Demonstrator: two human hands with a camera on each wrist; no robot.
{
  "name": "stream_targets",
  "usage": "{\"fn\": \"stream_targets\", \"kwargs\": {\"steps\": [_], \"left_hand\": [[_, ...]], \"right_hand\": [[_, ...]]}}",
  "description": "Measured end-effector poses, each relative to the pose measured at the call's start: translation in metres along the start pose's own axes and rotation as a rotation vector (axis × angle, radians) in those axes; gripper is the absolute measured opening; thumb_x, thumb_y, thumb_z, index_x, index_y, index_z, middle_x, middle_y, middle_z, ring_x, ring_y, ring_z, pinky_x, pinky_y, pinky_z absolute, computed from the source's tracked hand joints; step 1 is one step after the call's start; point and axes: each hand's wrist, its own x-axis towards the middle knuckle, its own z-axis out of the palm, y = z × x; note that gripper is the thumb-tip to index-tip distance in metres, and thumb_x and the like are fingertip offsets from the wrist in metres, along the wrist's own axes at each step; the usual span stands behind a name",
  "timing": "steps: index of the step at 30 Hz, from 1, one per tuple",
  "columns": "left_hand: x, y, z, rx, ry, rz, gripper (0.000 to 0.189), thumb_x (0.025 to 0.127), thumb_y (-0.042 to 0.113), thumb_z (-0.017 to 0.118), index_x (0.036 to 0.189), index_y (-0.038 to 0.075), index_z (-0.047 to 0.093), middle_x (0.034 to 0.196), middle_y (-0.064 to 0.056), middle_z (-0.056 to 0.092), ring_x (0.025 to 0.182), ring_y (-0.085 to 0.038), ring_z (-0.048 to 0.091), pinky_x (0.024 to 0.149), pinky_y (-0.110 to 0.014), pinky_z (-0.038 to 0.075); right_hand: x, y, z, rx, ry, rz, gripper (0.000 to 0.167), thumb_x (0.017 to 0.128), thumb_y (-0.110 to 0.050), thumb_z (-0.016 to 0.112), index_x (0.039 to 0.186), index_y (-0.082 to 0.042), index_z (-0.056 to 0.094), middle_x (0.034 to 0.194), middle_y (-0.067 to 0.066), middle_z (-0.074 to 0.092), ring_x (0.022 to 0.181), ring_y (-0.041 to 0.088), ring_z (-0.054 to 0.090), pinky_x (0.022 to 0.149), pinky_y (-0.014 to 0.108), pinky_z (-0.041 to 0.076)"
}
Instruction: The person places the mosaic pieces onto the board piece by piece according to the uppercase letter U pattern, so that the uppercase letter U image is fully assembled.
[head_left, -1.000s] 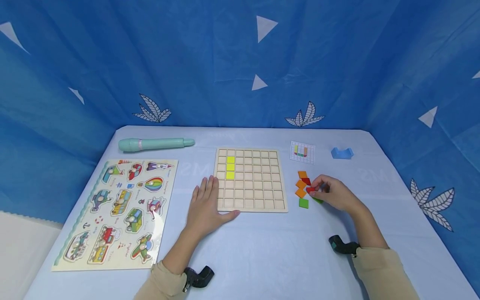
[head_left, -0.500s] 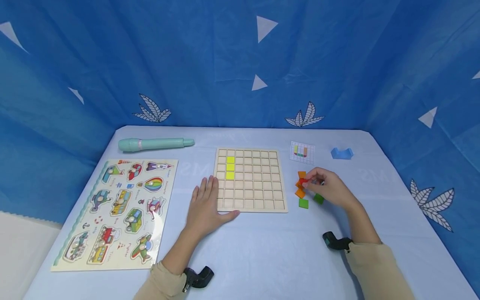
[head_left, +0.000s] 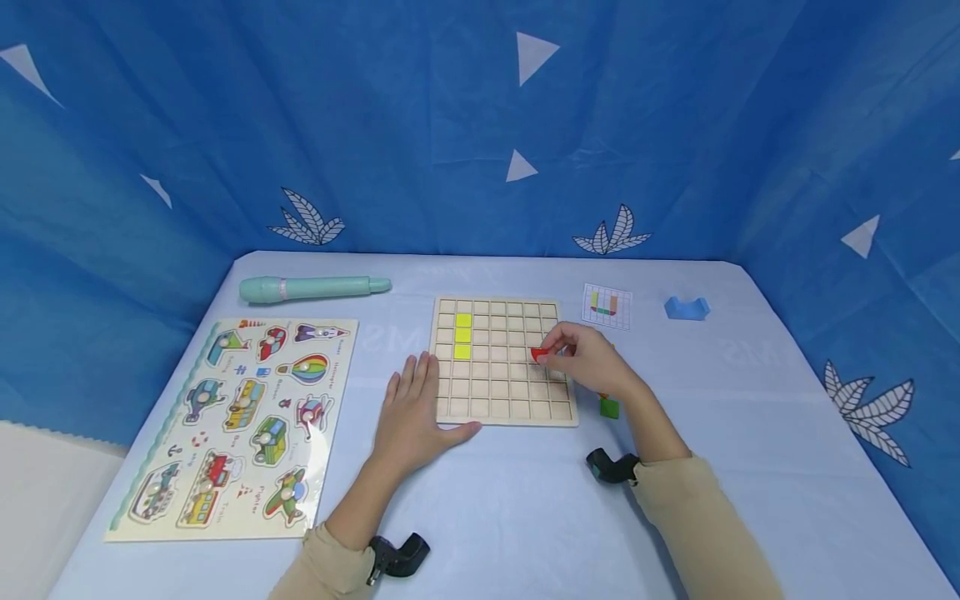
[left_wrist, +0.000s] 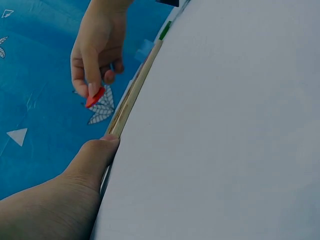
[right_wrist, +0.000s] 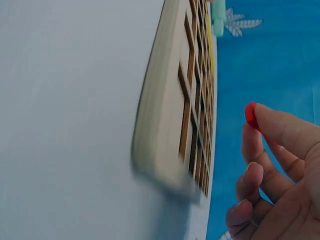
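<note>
right hand [head_left: 588, 360], red tile [head_left: 537, 355] pinched, shifted left from loose tiles [head_left: 610, 408] to over right part of grid board [head_left: 497, 412]; now screens most of those tiles.

Head view looks forward-down across the tabletop [head_left: 517, 508]; both wrist views, low and close, share the grid board [right_wrist: 171, 110].

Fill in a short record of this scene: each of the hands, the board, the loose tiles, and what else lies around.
Right hand: pinches a red tile above the board
Left hand: fingers straight, touching the board's edge
Board: wooden grid; three yellow tiles in one column
Loose tiles: green tile right of the board; others mostly hidden
Pattern card: beyond the right hand
Left side: picture puzzle, pale green stick
</note>
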Motion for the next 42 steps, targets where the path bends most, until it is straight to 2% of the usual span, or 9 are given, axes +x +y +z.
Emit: {"fn": "stream_targets", "kwargs": {"steps": [8, 16, 22, 42], "left_hand": [[0.001, 0.0, 0.0, 0.018, -0.013, -0.008, 0.126, 0.075, 0.08, 0.062, 0.158, 0.002, 0.01, 0.167, -0.014, 0.01, 0.156, -0.031, 0.003, 0.126, -0.051, 0.006], [0.0, 0.0, 0.001, 0.02, -0.005, 0.0, 0.125, 0.075, 0.08, 0.061, 0.158, 0.002, 0.01, 0.167, -0.015, 0.011, 0.156, -0.032, 0.004, 0.126, -0.051, 0.007], [0.0, -0.001, 0.001, 0.023, -0.001, 0.004, 0.124, 0.075, 0.08, 0.06, 0.158, 0.002, 0.011, 0.167, -0.015, 0.011, 0.156, -0.032, 0.005, 0.126, -0.052, 0.007], [0.001, -0.003, 0.003, 0.047, -0.002, 0.003, 0.123, 0.077, 0.082, 0.057, 0.159, 0.004, 0.008, 0.167, -0.013, 0.009, 0.156, -0.029, 0.003, 0.126, -0.05, 0.007]], "right_hand": [[0.02, -0.024, 0.032, 0.015, -0.042, -0.018, 0.013, 0.088, -0.022, 0.076, 0.094, -0.017, 0.065, 0.091, 0.003, 0.065, 0.078, 0.023, 0.056, 0.067, 0.031, 0.047], [0.033, -0.044, 0.063, -0.004, -0.067, -0.038, 0.013, 0.087, -0.022, 0.078, 0.09, -0.019, 0.066, 0.087, -0.001, 0.065, 0.076, 0.019, 0.058, 0.065, 0.03, 0.048], [0.038, -0.051, 0.081, -0.039, -0.09, -0.037, 0.012, 0.087, -0.022, 0.077, 0.088, -0.021, 0.065, 0.084, -0.003, 0.065, 0.076, 0.017, 0.059, 0.068, 0.029, 0.05], [0.039, -0.058, 0.092, -0.148, -0.06, -0.062, 0.011, 0.088, -0.021, 0.076, 0.089, -0.02, 0.065, 0.081, -0.005, 0.064, 0.074, 0.014, 0.058, 0.068, 0.028, 0.048]]}}
